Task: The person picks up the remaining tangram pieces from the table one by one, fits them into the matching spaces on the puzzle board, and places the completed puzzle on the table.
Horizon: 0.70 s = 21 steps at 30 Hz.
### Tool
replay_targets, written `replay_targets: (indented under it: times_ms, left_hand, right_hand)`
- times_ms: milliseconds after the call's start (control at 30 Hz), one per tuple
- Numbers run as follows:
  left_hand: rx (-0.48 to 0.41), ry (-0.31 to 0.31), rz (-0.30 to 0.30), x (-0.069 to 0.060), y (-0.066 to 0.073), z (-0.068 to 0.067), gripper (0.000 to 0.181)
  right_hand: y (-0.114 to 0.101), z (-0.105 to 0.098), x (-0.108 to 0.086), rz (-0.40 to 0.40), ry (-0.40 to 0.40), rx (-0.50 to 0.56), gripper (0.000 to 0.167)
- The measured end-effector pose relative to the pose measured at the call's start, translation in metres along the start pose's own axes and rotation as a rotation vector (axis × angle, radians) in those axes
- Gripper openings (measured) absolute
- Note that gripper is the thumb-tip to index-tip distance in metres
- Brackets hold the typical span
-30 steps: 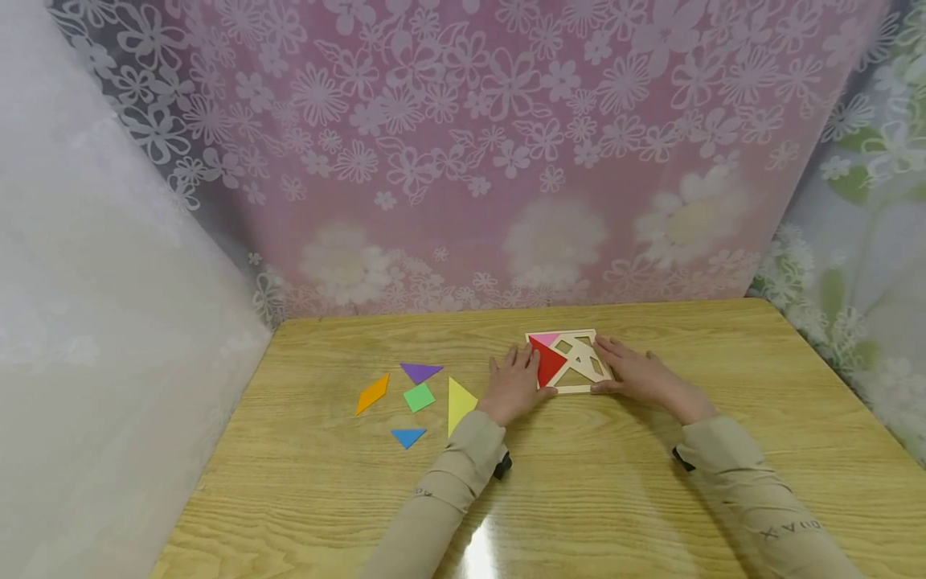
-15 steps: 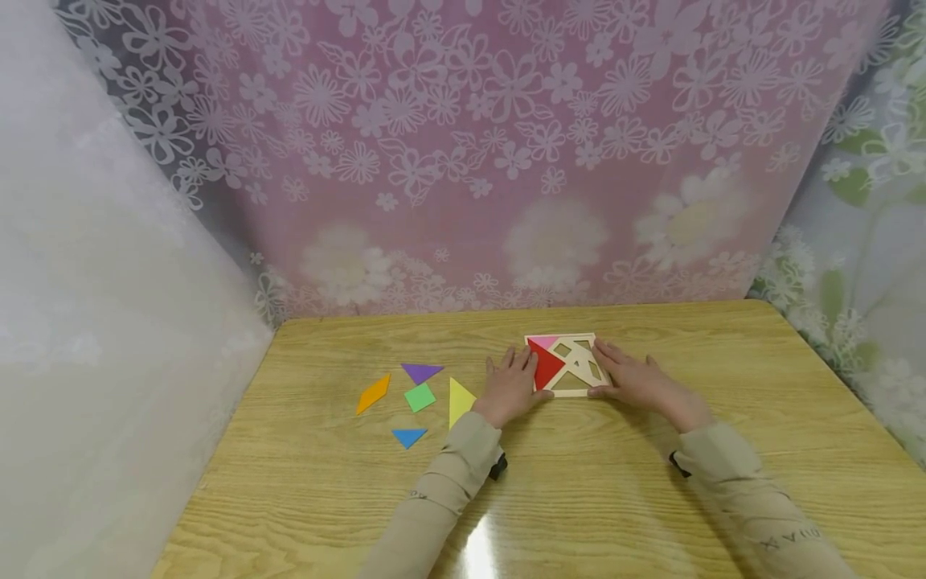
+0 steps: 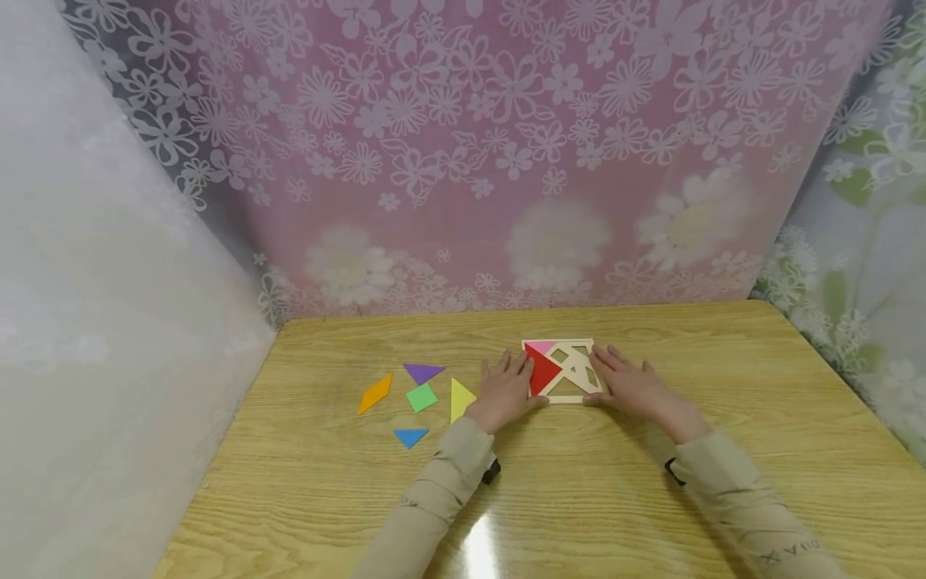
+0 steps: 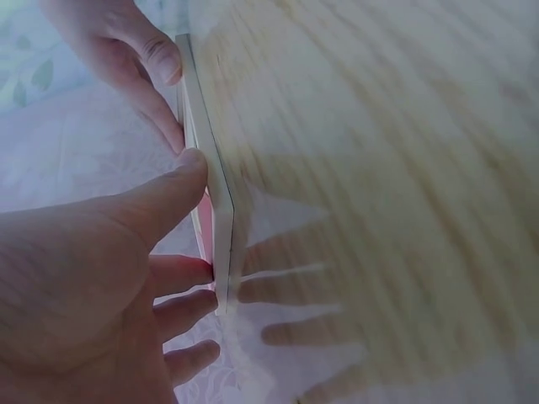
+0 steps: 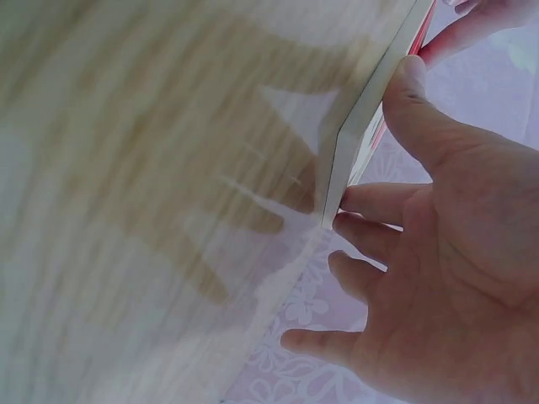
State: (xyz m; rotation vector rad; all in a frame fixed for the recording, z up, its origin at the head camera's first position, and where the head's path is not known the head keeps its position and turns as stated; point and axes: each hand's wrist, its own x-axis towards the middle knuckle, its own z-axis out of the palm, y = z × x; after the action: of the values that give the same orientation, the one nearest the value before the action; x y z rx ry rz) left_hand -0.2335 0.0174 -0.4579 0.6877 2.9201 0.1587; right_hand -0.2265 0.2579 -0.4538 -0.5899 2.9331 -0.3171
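Showing on my right sleeve [image 3: 752,500] are dark letters [image 3: 790,550] too small to read. My left hand [image 3: 506,392] and right hand [image 3: 635,388], fingers stretched out, touch the sides of the wooden board [image 3: 566,399] on the table [image 3: 579,482]. A red triangle [image 3: 544,370] sits in it. Behind hangs pink flowery cloth [image 3: 463,185].

Yellow triangle [image 3: 460,399] is crowding left grip [image 3: 502,392] from the left; board [image 3: 564,400] is blocking the space between grips; bench [image 3: 781,386] is offering room right of right grip [image 3: 637,390].
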Motion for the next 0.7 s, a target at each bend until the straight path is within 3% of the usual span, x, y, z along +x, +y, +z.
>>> replay_targets:
  times_ms: [700]
  left_hand:
    - [0.006, 0.005, 0.014, -0.019, -0.008, -0.002, 0.074]
  right_hand:
    - [-0.021, 0.002, -0.007, 0.011, 0.0, -0.041, 0.086]
